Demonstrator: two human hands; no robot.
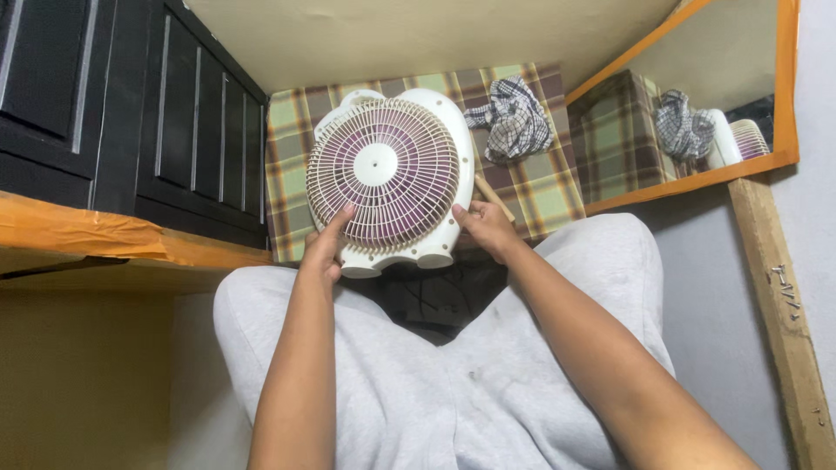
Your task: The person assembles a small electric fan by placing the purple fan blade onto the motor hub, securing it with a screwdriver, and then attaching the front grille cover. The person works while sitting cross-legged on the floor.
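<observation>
Small white fan (389, 178) lies grille-up on plaid-covered stand (544, 187), base end at 6 o'clock toward the person. Left hand (325, 248) clasps rim at 7, right hand (486, 228) at 4 (both equally near). Checked cloth (514, 117) at 2.

No packages, labels, signs, screens.

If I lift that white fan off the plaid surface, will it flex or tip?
The fan looks like rigid plastic, so probably stiff and fairly light. Its thin grille ribs may bend under pressure. The left hand and right hand grip its rim, likely steadying it.
</observation>
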